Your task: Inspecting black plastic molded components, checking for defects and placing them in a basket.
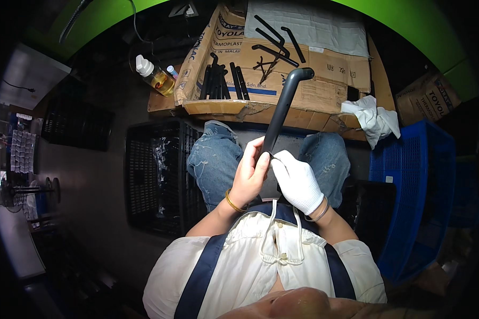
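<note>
My bare left hand (253, 167) is wrapped round the lower end of a long black plastic handle (283, 106). Its shaft slants up and away from me, and its far end bends to the right. Against that same lower end, my right hand (299, 179), in a white knitted glove, has its thumb and fingers pinched together. A small dark tip shows at those gloved fingertips, too small to name. More black bent bars (274, 52) lie on the cardboard ahead, and several straighter black pieces (221, 82) are bunched at its left.
An opened cardboard box (213, 109) spreads in front of my knees. A spray bottle (158, 80) of yellow liquid stands at its left, a crumpled white cloth (372, 118) at its right edge. A black crate (138, 181) sits left of my legs, a blue crate (396, 165) right.
</note>
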`<action>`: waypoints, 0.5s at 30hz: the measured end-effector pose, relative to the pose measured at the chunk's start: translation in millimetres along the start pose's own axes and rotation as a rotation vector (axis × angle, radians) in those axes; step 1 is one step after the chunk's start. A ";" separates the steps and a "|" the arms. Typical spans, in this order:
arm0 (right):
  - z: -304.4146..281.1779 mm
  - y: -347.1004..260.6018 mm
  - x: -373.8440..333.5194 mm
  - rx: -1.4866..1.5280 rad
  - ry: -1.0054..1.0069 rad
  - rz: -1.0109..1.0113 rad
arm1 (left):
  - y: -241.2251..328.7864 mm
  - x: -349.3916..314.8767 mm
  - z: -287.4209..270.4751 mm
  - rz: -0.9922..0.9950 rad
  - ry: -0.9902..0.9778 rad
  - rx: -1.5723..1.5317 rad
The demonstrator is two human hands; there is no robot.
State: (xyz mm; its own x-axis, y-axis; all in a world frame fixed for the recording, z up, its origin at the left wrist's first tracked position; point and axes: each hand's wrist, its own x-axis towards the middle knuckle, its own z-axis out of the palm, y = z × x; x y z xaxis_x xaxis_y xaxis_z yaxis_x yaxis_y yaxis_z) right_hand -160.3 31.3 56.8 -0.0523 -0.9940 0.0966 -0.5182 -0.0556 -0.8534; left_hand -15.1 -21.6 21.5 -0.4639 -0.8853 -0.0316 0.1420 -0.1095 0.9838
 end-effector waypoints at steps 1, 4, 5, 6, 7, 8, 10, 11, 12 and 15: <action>0.1 0.5 -0.2 -0.002 -0.003 -0.011 | -0.2 -0.6 -1.0 -0.030 -0.006 0.004; -0.9 2.9 0.1 -0.016 -0.022 -0.023 | -3.1 -2.5 -1.2 -0.013 0.015 0.049; -2.0 4.3 0.7 -0.045 -0.041 -0.098 | -4.6 -2.6 -1.5 0.010 0.026 0.069; -2.9 5.6 1.2 -0.097 -0.064 -0.159 | -6.3 -2.7 -1.3 0.033 0.038 0.089; -4.0 6.9 1.5 -0.073 -0.060 -0.169 | -7.8 -2.4 -1.9 0.116 0.043 0.224; -5.0 8.1 1.6 -0.031 -0.102 -0.120 | -9.5 -2.4 -1.6 0.205 0.044 0.326; -4.8 9.6 1.2 0.011 -0.144 -0.070 | -12.3 -2.8 -0.6 0.232 0.060 0.369; -3.7 9.9 0.6 0.000 -0.131 -0.076 | -13.1 -3.9 0.2 0.248 0.066 0.375; -2.3 10.0 0.2 -0.023 -0.125 -0.061 | -13.7 -4.6 1.3 0.265 0.073 0.381; 3.4 8.9 -2.6 0.045 -0.080 0.084 | -13.8 -8.2 5.7 0.104 0.071 0.249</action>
State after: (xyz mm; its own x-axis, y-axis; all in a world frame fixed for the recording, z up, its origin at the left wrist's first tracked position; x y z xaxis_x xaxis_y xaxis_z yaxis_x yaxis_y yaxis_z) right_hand -161.9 33.2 47.2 -0.0248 -0.9996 -0.0156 -0.4756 0.0255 -0.8793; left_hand -18.3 -10.3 9.2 -0.3947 -0.9163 0.0682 -0.0377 0.0903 0.9952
